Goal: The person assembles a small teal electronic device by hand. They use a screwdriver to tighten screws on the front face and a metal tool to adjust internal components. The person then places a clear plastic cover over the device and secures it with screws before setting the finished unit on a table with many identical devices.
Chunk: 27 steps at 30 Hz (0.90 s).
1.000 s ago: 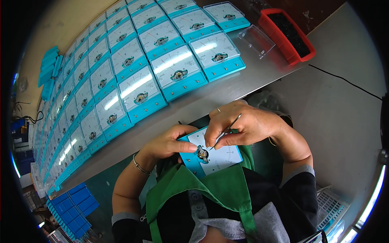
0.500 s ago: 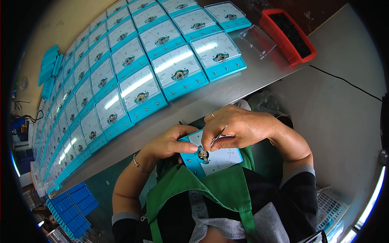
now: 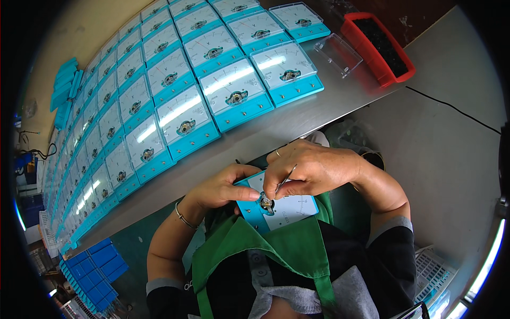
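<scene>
Dozens of cyan meters with white dials [image 3: 234,90] cover the steel table [image 3: 308,114] in slanting rows. Blue boxes [image 3: 95,271] stand massed at lower left, and a white slotted basket [image 3: 436,268] sits at lower right; the contents of both are hard to make out. The red bin [image 3: 370,58] holds a heap of small black pieces [image 3: 380,45]. The left hand [image 3: 226,186] clasps the held meter [image 3: 292,208] by its side, thumb on top, before the green apron [image 3: 239,239]. Near the bin lies a loose clear cover [image 3: 340,56]. The right hand [image 3: 313,167] pinches metal tweezers [image 3: 288,176], now steeper and nearer the meter's small movement [image 3: 266,204] than a second ago; the left hand's grasp is unchanged. Whether the tip touches cannot be told.
</scene>
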Tool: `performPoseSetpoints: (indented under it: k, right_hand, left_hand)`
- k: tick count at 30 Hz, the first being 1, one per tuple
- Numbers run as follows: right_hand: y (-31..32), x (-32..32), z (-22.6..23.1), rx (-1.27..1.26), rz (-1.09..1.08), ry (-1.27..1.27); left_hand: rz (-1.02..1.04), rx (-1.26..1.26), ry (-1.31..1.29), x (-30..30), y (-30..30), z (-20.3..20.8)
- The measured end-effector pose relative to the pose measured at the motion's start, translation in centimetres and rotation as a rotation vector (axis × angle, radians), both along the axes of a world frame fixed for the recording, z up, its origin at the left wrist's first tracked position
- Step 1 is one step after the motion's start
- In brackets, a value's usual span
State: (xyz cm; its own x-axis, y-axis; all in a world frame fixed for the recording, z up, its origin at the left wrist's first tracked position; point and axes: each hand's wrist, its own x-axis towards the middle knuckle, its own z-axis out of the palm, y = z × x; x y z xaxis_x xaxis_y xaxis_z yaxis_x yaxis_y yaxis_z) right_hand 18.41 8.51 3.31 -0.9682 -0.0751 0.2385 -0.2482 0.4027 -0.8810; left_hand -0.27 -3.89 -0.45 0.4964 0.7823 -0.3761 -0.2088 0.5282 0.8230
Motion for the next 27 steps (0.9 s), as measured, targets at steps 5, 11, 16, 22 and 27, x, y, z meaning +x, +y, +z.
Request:
performPoseSetpoints:
  k: [5, 11, 16, 22, 27]
  right_hand:
    - [-0.1, 0.0, -0.4, -0.005, -0.001, 0.006]
    - [-0.1, 0.0, -0.2, -0.044, 0.011, 0.048]
    - [0.0, 0.0, -0.2, -0.023, 0.039, 0.071]
    - [0.1, 0.0, 0.0, -0.027, 0.053, 0.068]
    - [0.0, 0.1, -0.1, -0.024, 0.040, 0.061]
  left_hand:
    - [-0.011, 0.001, 0.028, -0.1, 0.0, 0.0]
    - [-0.015, 0.049, 0.049, -0.1, -0.1, -0.6]
    - [-0.060, -0.083, 0.066, 0.0, 0.4, 0.8]
    - [-0.041, 0.022, 0.103, 0.0, 0.1, -0.3]
    - [-0.030, 0.020, 0.097, 0.2, 0.0, -0.3]
